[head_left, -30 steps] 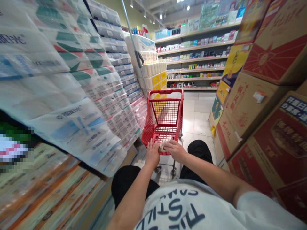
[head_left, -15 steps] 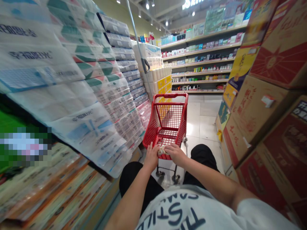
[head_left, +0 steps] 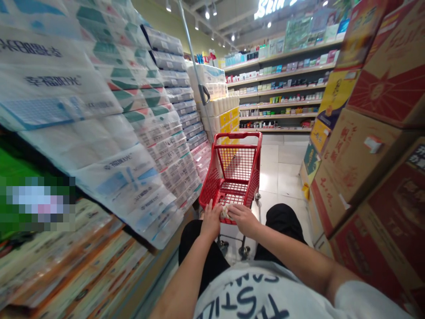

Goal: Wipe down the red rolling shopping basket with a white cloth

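A small red shopping cart (head_left: 237, 168) with a mesh basket stands upright in front of me, its handle at the far end. At the cart's near rim, a cream-coloured rope-like bundle (head_left: 226, 212) sits between my hands; its exact kind is too small to tell. My left hand (head_left: 210, 220) is closed at the left side of the bundle, with some fingers stretched along the rim. My right hand (head_left: 243, 218) has its fingers bent over the bundle from the right. The fingertips are partly hidden. The basket floor shows through its grid.
Wrapped tissue packs (head_left: 133, 133) are stacked high on the left, beside a leaning metal pole (head_left: 191, 40). Cardboard boxes (head_left: 352, 150) rise on the right. Shelves (head_left: 279, 91) of small goods line the back. Pale floor tiles (head_left: 274, 166) run along the aisle.
My view has shifted slightly, so the cart and shelves sit a little lower and further right. My left leg has moved right. Both hands stay at the bundle on the near rim.
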`<state>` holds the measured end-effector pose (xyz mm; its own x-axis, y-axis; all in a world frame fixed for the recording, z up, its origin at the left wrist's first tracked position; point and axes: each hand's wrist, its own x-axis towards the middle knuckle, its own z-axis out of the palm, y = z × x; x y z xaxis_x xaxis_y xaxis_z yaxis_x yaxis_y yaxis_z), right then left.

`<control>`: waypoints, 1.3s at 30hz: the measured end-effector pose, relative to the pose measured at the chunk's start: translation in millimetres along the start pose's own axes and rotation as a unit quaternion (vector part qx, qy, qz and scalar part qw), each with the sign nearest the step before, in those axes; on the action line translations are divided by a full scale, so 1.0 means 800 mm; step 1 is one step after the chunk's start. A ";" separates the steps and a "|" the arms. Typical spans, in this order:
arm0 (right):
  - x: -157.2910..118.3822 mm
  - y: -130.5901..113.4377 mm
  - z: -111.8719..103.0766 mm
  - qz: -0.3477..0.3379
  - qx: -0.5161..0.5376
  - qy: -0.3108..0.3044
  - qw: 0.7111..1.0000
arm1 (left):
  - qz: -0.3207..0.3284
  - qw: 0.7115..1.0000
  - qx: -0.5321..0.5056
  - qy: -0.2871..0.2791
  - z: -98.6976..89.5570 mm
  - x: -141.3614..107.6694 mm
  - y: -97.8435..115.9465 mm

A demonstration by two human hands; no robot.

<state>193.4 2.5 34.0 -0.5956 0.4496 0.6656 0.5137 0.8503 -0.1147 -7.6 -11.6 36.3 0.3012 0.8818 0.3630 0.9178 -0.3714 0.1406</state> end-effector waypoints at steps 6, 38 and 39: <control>-0.010 0.002 -0.011 -0.013 0.027 -0.015 0.999 | 0.030 0.999 0.026 0.015 0.001 0.001 0.003; -0.052 0.042 -0.007 0.008 -0.049 0.028 0.998 | -0.017 0.999 -0.007 0.049 0.035 0.036 0.050; -0.053 0.042 -0.003 0.010 -0.054 0.027 0.998 | -0.018 0.999 -0.008 0.047 0.035 0.036 0.049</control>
<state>237.3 11.0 3.6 -0.5528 0.4481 0.7026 0.5903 0.8057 -0.0494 44.2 7.7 26.2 0.2419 0.8635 0.4425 0.9229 -0.3456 0.1700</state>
